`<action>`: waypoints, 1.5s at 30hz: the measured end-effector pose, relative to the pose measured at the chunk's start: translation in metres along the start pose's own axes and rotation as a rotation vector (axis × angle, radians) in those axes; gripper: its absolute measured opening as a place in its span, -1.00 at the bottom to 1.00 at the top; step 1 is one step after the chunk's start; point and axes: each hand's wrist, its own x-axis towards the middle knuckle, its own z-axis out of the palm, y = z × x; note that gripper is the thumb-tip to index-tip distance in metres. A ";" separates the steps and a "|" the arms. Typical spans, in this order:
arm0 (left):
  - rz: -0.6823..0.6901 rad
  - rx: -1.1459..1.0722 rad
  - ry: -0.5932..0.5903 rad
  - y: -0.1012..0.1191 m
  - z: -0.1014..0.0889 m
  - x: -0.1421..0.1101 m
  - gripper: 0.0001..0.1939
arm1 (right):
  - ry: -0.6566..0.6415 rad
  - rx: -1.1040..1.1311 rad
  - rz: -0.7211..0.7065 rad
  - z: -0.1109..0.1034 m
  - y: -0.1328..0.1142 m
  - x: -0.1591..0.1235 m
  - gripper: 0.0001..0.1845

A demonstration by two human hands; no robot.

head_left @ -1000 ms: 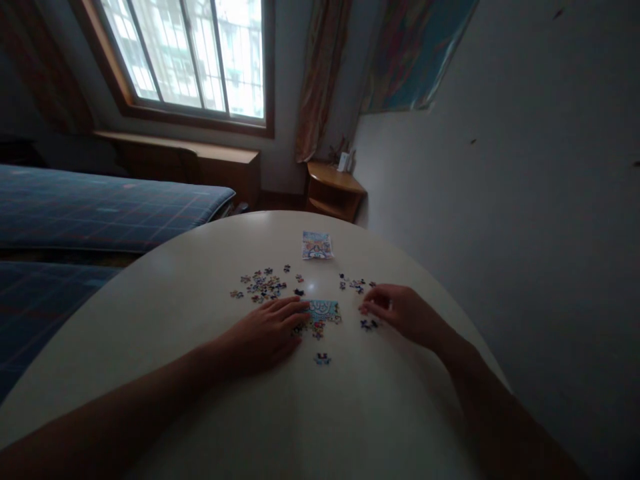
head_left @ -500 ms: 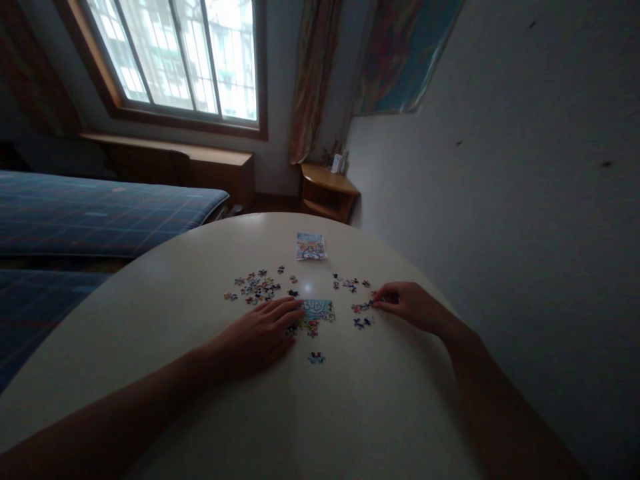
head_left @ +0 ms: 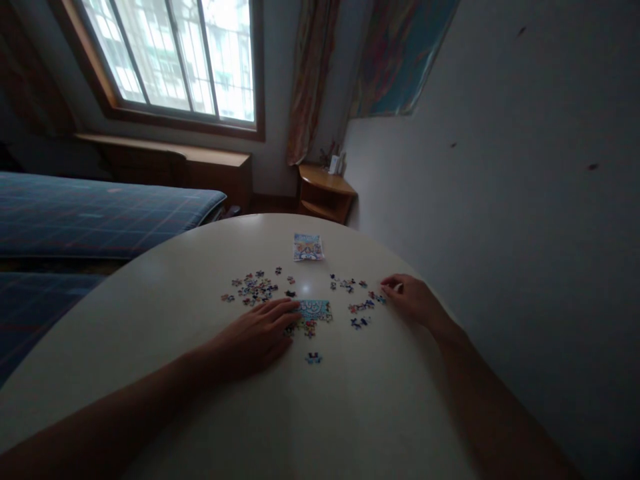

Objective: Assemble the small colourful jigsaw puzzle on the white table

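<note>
My left hand (head_left: pixel 265 327) lies flat on the table, its fingertips resting on the left part of a partly joined jigsaw puzzle (head_left: pixel 315 310) and hiding some of it. My right hand (head_left: pixel 413 300) hovers just beyond the loose jigsaw pieces on the right (head_left: pixel 363 306), thumb and forefinger drawn together. Whether a piece sits between those fingertips is too small and dark to make out. One loose jigsaw piece (head_left: pixel 313 358) is nearer to me, below the joined part. A dark jigsaw piece (head_left: pixel 291 293) lies just above my left fingers.
A heap of jigsaw pieces (head_left: pixel 257 289) spreads at the left on the white round table (head_left: pixel 240 413). Farther back lies a small picture packet (head_left: pixel 308 247). A wall (head_left: pixel 500 233) runs along the right; a bed with a plaid mattress (head_left: pixel 100 213) stands at the left.
My right hand has shifted slightly right and up, uncovering jigsaw pieces that its fingers were touching. My left hand stays on the puzzle. The view has turned a little.
</note>
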 end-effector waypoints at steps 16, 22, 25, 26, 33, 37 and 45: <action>0.000 -0.020 0.001 0.001 -0.002 0.000 -0.61 | -0.148 0.039 0.041 0.001 -0.024 -0.003 -0.69; -0.067 0.019 0.062 0.002 -0.006 0.003 -0.65 | -0.118 0.043 0.011 0.005 -0.026 -0.004 -0.70; -0.262 0.107 0.186 -0.010 -0.014 0.003 -0.77 | -0.111 0.041 -0.001 0.004 -0.027 -0.004 -0.70; -0.338 0.144 0.218 -0.016 -0.016 0.002 -0.78 | -0.109 0.041 -0.003 0.004 -0.028 -0.004 -0.70; -0.623 0.192 0.175 -0.062 -0.022 -0.013 -0.63 | -0.082 0.043 -0.019 0.005 -0.032 -0.004 -0.72; -0.638 0.143 0.187 -0.074 -0.014 -0.011 -0.55 | -0.073 0.053 -0.023 0.006 -0.033 -0.004 -0.74; -0.522 0.068 0.147 -0.059 -0.006 0.008 -0.54 | -0.067 0.058 -0.021 0.011 -0.034 -0.003 -0.75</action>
